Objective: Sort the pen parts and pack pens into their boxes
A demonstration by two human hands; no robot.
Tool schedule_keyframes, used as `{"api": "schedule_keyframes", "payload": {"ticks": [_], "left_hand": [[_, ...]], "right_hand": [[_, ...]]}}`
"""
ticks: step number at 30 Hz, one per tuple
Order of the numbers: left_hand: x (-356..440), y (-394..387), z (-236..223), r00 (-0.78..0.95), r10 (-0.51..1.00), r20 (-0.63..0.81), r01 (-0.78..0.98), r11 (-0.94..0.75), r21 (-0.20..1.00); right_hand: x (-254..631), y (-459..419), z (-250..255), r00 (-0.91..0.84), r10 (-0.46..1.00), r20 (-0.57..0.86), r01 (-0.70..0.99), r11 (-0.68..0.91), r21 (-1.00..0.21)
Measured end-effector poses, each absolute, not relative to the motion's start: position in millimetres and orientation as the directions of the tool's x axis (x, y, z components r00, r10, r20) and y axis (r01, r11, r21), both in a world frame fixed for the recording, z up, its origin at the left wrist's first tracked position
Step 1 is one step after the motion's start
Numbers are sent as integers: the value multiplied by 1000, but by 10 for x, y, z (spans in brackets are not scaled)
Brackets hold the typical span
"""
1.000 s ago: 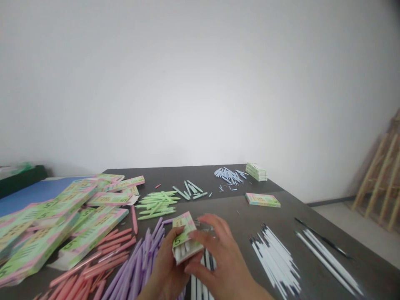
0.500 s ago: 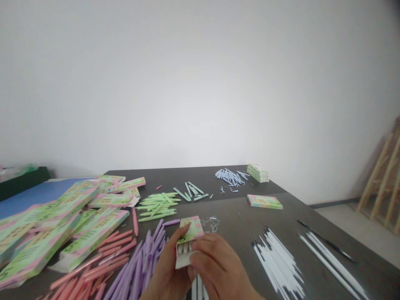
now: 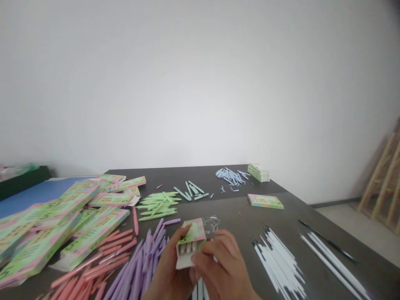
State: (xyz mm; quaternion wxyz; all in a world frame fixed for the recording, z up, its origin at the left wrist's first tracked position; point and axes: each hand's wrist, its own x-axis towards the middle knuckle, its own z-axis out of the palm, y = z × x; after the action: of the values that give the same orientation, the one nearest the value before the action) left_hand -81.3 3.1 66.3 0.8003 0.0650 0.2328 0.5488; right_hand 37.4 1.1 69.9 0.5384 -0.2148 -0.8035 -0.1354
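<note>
My left hand (image 3: 170, 266) is wrapped round a small green-and-pink pen box (image 3: 196, 227), its near end open and its pale flap (image 3: 184, 262) hanging down. Several white rounded ends (image 3: 188, 247) show in the opening. My right hand (image 3: 223, 262) is closed at the right side of that opening, thumb at the flap's edge and fingers bent by the box's corner. Anything small between those fingers is hidden. Just below the hands lie white sticks (image 3: 200, 289), partly covered. Purple pen barrels (image 3: 140, 262) lie in a heap left of my left hand.
Coral barrels (image 3: 106, 266), green barrels (image 3: 159, 204) and many boxes (image 3: 71, 208) cover the left. White refills (image 3: 278, 258) and a black thin tool (image 3: 328, 241) lie right. Farther back are blue pieces (image 3: 231, 176), a box (image 3: 265, 201) and stacked boxes (image 3: 258, 172).
My right hand has shifted slightly, its fingers lifting and drawing right, so more of the box's opening and the white ends shows. My left hand keeps its hold on the box.
</note>
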Motion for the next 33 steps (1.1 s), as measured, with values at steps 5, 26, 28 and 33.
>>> {"api": "schedule_keyframes", "payload": {"ticks": [5, 26, 28, 33], "left_hand": [[-862, 60, 641, 305, 897, -321, -852, 408, 328], [-804, -54, 665, 229, 894, -385, -852, 375, 365], [-793, -61, 670, 222, 891, -397, -862, 369, 348], [-788, -32, 597, 230, 909, -348, -846, 363, 389]], "right_hand": [[330, 20, 663, -335, 225, 915, 464, 884, -48], [416, 54, 556, -288, 221, 932, 545, 838, -30], [430, 58, 488, -296, 312, 903, 541, 834, -111], [400, 27, 387, -268, 465, 843, 562, 787, -255]]}}
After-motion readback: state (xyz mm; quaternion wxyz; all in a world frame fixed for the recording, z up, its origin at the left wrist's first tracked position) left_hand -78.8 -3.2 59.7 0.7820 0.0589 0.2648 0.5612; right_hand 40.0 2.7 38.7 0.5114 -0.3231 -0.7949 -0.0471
